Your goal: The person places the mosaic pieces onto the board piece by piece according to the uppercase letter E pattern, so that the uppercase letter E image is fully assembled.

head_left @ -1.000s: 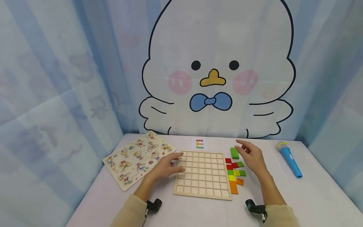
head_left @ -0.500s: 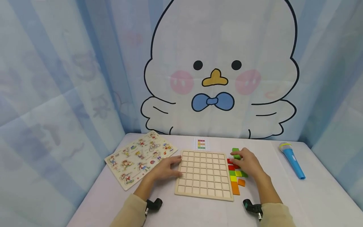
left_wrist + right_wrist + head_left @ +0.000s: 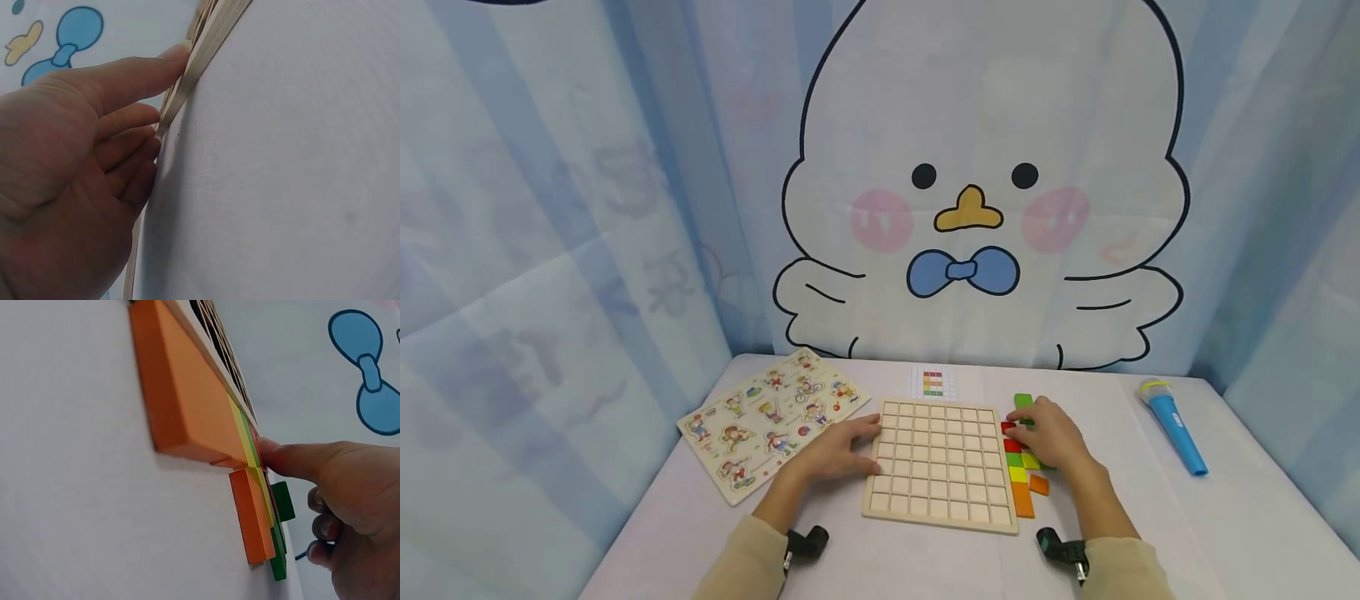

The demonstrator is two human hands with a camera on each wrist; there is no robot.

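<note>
A wooden grid board [image 3: 943,462] lies in the middle of the table in the head view. My left hand [image 3: 837,450] rests at its left edge; in the left wrist view the thumb [image 3: 169,62] touches the rim and the other fingers lie along the side. At the board's right edge, my right hand [image 3: 1051,432] has thumb and index finger around a small red block [image 3: 1007,427]. The right wrist view shows the thumb against the red, with the index finger hidden. Close by are green [image 3: 1023,402], another red [image 3: 1012,446], yellow [image 3: 1017,473] and orange [image 3: 1022,498] blocks.
A wooden picture puzzle board [image 3: 771,425] lies slanted at the left. A small card with a coloured pattern [image 3: 933,383] is behind the grid board. A blue toy microphone [image 3: 1176,429] lies at the right. A curtain with a cartoon bird [image 3: 973,317] stands behind the table.
My right hand has come down and left from beside the green block to the red block at the board's edge. The left hand stays at the board's left edge.
</note>
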